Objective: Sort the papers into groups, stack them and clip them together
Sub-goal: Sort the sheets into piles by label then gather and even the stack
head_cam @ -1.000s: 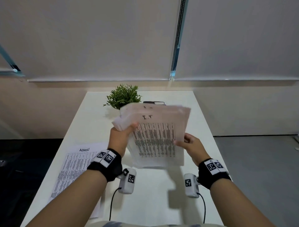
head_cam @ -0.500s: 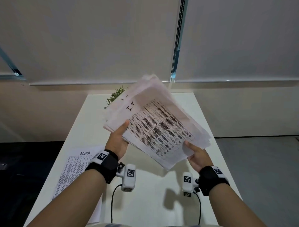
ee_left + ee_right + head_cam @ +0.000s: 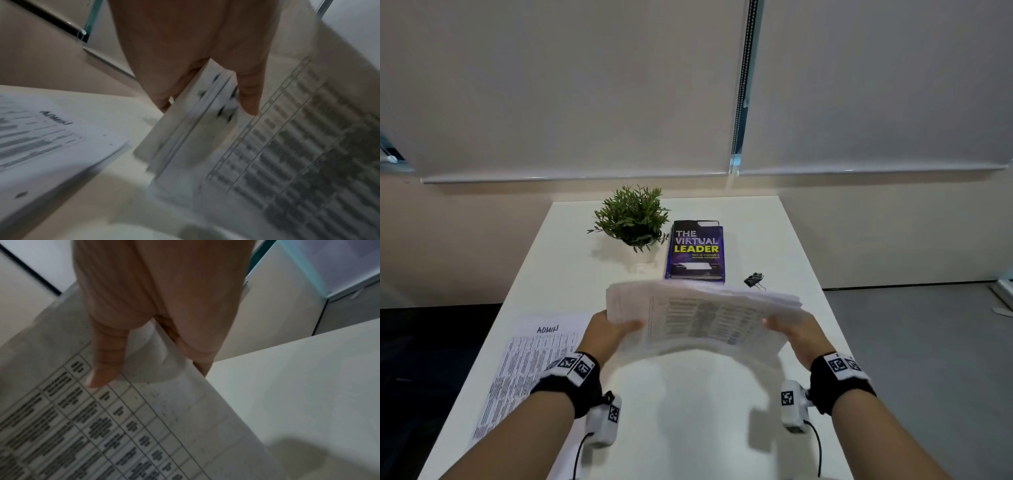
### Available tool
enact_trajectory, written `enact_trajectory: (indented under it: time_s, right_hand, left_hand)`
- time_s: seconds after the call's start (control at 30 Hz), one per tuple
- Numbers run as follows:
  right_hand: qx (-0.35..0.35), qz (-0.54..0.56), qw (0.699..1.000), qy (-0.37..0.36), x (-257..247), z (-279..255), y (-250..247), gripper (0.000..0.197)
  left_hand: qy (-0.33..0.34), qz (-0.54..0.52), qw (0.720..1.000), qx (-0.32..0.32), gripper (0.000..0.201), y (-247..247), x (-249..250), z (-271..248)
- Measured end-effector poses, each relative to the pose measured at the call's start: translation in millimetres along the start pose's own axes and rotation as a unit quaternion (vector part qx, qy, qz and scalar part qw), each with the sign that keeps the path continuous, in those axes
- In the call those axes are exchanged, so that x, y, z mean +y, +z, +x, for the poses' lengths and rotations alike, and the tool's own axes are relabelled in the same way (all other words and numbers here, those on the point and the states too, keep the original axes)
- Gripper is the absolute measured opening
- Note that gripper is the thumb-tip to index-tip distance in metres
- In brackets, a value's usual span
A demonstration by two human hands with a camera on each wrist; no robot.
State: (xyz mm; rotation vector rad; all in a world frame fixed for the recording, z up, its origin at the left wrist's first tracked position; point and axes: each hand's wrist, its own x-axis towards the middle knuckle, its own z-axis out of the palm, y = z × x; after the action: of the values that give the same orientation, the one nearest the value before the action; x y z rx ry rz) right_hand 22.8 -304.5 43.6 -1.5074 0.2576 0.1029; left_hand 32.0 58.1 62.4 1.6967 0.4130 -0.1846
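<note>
I hold a thick stack of printed papers (image 3: 705,317) sideways above the white table (image 3: 688,411), its long edges running left to right. My left hand (image 3: 616,330) grips its left end, thumb (image 3: 249,97) on top and fingers underneath. My right hand (image 3: 787,329) grips the right end the same way, thumb (image 3: 107,368) on the printed table. The stack (image 3: 267,154) (image 3: 123,426) sags a little in the middle. A second pile headed ADMIN (image 3: 530,370) (image 3: 41,138) lies flat at the table's left edge. A black binder clip (image 3: 755,280) lies behind the stack to the right.
A small potted plant (image 3: 633,219) and a purple book (image 3: 697,251) stand at the back of the table. Window blinds close off the far side. Dark floor lies left of the table, grey floor to the right.
The stack was upright facing me, then tilted; now it is turned sideways and lowered toward the table. Both hands came down and moved apart to its ends.
</note>
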Motion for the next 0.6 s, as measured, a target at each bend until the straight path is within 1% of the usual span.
enact_trajectory:
  time_s: [0.13,0.2,0.3,0.37,0.43,0.5,0.6]
  right_hand:
    - [0.011,-0.021,0.999,0.027,16,-7,9,0.043]
    - [0.022,-0.038,0.998,0.034,19,-5,14,0.036]
    - [0.036,-0.073,0.996,0.038,24,-1,17,0.044]
    - [0.054,-0.107,0.993,0.008,17,-5,17,0.039]
    - [0.067,-0.144,0.987,-0.035,6,-10,17,0.034]
    - [0.076,-0.186,0.976,-0.085,-4,-16,19,0.040]
    - [0.062,-0.244,0.954,-0.162,-10,-17,23,0.050]
  left_hand:
    - [-0.034,-0.058,0.997,0.023,0.031,6,-16,-7]
    - [-0.028,-0.057,0.997,0.034,0.027,8,-18,-6]
    - [-0.012,-0.050,0.998,0.043,0.019,9,-14,-7]
    - [-0.005,-0.050,0.998,0.041,0.020,7,-13,-9]
    - [0.011,-0.057,0.997,0.051,0.031,5,-12,-11]
    - [0.036,-0.053,0.996,0.065,0.043,5,-9,-12]
    - [0.064,-0.065,0.992,0.093,0.043,11,3,-15]
